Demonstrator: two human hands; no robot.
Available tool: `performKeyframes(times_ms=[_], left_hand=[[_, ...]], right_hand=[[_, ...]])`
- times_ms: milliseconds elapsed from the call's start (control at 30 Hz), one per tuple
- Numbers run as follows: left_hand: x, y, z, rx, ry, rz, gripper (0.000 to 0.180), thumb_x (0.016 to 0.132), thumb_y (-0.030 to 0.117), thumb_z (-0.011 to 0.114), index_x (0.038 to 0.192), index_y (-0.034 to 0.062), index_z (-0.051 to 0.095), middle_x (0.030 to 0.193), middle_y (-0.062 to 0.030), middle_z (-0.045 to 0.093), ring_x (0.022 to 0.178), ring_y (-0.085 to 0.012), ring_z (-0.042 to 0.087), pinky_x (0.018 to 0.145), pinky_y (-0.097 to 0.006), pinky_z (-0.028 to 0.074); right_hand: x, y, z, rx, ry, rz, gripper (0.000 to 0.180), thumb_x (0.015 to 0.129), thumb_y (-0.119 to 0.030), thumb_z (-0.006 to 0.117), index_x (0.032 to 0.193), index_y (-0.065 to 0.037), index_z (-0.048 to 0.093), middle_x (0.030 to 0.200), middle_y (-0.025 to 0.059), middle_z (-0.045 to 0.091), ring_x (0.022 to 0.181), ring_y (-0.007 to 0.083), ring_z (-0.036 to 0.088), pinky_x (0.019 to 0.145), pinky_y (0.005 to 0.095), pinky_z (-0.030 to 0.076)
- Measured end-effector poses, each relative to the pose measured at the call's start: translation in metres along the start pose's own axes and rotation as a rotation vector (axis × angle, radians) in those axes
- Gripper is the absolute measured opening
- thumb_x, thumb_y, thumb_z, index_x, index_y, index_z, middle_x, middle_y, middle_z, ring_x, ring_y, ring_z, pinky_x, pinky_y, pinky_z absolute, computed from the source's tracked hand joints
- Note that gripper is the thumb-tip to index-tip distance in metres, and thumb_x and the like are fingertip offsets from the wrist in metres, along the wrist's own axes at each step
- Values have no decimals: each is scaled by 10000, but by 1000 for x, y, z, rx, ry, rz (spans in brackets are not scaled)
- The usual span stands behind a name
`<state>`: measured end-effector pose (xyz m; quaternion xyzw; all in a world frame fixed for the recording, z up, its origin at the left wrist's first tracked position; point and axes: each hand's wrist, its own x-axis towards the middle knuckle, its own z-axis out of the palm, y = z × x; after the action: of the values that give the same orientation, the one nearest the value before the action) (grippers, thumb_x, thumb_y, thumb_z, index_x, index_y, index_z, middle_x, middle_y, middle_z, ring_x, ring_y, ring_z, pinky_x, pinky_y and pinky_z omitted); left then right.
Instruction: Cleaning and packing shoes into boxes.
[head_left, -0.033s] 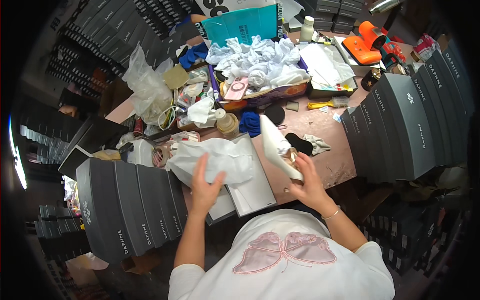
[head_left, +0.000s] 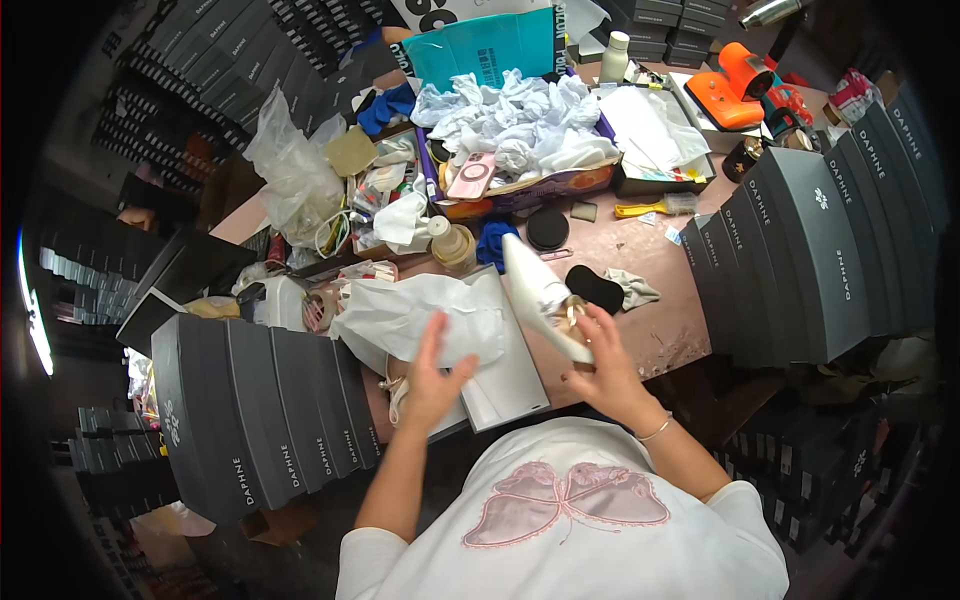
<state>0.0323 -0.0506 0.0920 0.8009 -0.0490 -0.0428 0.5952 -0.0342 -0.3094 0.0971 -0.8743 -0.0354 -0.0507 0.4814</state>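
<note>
Across the pink table (head_left: 675, 335): clutter at the far side, open box at the near edge, dark shoeboxes at both ends.
White shoe: pointed toe (head_left: 522, 270) aimed away from the person, held up over the table, just right of the open box.
Right hand (head_left: 612, 378): fingers pinching the shoe's rear end, thumb nearest the person.
Left hand (head_left: 432, 388): fingers loosely spread, thumb apart, nothing gripped; over the tissue paper, blurred, can't tell if touching.
White tissue paper (head_left: 385, 318): rumpled, lying partly over the open box (head_left: 518, 380).
Right of shoe: black oval pad (head_left: 592, 291) touching a crumpled pale cloth (head_left: 638, 289).
Beyond shoe: blue cloth (head_left: 493, 243), black round pad (head_left: 547, 230), yellow-handled brush (head_left: 655, 206).
Far side: pink phone (head_left: 471, 178) against crumpled white paper (head_left: 515, 120) in a purple-edged box.
Dark shoeboxes: rows left (head_left: 255, 410) and right (head_left: 815, 250).
</note>
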Motion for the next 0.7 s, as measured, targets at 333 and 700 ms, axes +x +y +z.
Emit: performKeyframes(times_ms=[333,700], left_hand=[[-13,-32,61,-1635,-123,-645,628,858,280,638,1366,17,378,961,-105,548,728,-163,523,622,-261,497],[-39,-21,59,-1758,-410,-554,845,802,268,723,1435,-8,236,982,-99,507,721,-140,513,592,-242,507]], right_hand=[[4,6,-14,74,-402,-348,760,733,-358,776,1339,-47,438,1310,188,459,1051,344,537,906,389,435],[-16,-19,16,365,-512,-237,229,810,-150,713,987,-26,636,814,93,614,711,221,608,651,317,482]])
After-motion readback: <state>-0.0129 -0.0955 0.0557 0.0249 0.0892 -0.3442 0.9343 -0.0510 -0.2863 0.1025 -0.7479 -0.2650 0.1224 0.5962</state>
